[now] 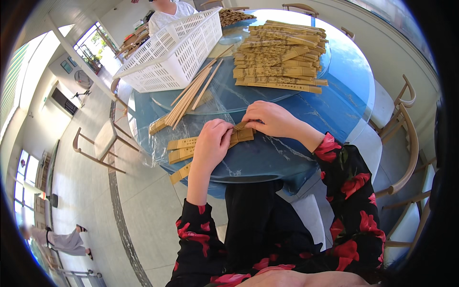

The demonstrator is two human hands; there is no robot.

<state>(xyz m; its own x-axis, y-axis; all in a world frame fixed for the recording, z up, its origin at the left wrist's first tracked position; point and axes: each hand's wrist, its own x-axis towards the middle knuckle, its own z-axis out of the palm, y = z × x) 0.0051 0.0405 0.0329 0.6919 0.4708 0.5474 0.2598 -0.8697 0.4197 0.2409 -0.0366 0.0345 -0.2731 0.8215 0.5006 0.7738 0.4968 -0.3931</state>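
My left hand (213, 141) is closed on a narrow brown paper chopstick sleeve (245, 134) near the table's front edge. At the sleeve's other end, the fingers of my right hand (271, 118) pinch it, close to the left fingertips. A thin tip shows between the two hands, too small to name. More flat brown sleeves (180, 154) lie fanned out under and beside my left hand. Beyond it, a loose bundle of pale wooden chopsticks (192, 98) rests on the clear plastic, their near ends by another brown sleeve (158, 126).
A white slatted plastic basket (169, 71) stands at the table's back left. To its right, a tall pile of brown sleeves (279, 57) sits on the round blue table (296, 143). Wooden chairs (107, 138) surround it. Another person (169, 14) is across the table.
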